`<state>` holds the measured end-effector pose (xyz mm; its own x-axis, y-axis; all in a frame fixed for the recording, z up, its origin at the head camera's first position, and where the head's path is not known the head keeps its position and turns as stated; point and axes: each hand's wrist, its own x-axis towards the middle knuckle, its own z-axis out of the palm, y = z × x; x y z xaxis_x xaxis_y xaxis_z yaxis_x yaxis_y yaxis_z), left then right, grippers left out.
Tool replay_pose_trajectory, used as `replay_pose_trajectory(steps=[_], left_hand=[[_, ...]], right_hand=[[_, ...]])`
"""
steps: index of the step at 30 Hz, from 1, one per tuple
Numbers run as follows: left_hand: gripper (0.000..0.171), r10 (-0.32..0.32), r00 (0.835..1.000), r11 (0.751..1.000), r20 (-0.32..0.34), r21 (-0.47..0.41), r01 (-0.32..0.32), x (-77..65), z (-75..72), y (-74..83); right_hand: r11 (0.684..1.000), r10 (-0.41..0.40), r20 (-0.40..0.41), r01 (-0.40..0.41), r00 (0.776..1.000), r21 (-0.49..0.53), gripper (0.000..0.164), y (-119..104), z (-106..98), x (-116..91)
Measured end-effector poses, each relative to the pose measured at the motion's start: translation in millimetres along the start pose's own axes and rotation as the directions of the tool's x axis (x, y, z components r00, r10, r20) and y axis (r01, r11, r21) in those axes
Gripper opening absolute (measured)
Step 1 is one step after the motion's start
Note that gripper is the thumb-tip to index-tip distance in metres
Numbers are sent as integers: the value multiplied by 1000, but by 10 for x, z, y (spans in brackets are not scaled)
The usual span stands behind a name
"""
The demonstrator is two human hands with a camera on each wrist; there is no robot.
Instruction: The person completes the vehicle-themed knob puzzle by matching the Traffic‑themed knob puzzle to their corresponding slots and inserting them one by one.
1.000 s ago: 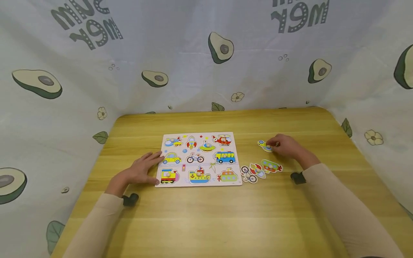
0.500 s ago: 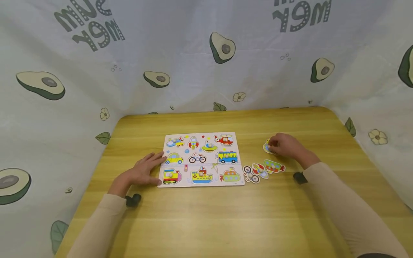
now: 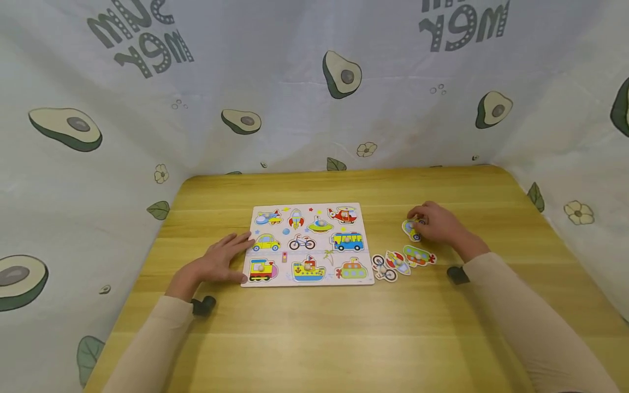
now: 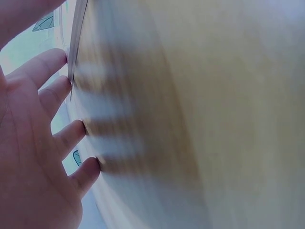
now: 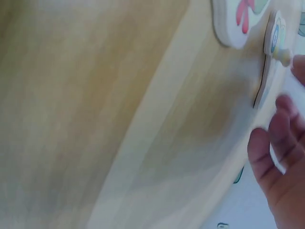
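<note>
In the head view my left hand rests at the left edge of a wooden knob puzzle board. Its spread fingertips touch the rim, as the left wrist view also shows. My right hand is at a loose yellow car puzzle piece to the right of the board. In the right wrist view the thumb is by the piece's knob, while the other fingers stand apart from it. Nearer me lie a bicycle piece, a rocket piece and a submarine piece.
Knobbed pieces, among them a bus, a helicopter and a train, sit in the board. The wooden table reaches back to a cloth printed with avocados.
The car piece has turned under my right hand and its wheels now face a different way. My left hand stays at the board's edge. The head view has shifted slightly.
</note>
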<state>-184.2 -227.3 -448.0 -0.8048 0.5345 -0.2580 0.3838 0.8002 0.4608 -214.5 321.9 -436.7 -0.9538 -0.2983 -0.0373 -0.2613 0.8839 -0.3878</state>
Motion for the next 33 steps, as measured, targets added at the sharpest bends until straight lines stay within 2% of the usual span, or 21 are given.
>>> replay_pose_trajectory(steps=[4, 14, 24, 28, 33], left_hand=[[90, -9, 1000, 1000, -8, -11, 9, 2, -6, -5], [90, -27, 1000, 1000, -15, -11, 27, -8, -13, -8], [91, -17, 1000, 1000, -24, -24, 16, -4, 21, -11], [91, -13, 999, 1000, -30, -20, 12, 5, 12, -1], [92, -12, 1000, 1000, -17, -13, 12, 13, 12, 5]], right_hand=[[999, -33, 11, 33, 999, 19, 20, 13, 13, 12], [1000, -16, -8, 16, 1000, 0, 19, 19, 27, 49], [1000, -6, -23, 6, 1000, -3, 21, -21, -30, 98], [1000, -3, -20, 4, 1000, 17, 21, -146, -84, 164], [998, -60, -37, 61, 998, 13, 21, -539, -59, 279]])
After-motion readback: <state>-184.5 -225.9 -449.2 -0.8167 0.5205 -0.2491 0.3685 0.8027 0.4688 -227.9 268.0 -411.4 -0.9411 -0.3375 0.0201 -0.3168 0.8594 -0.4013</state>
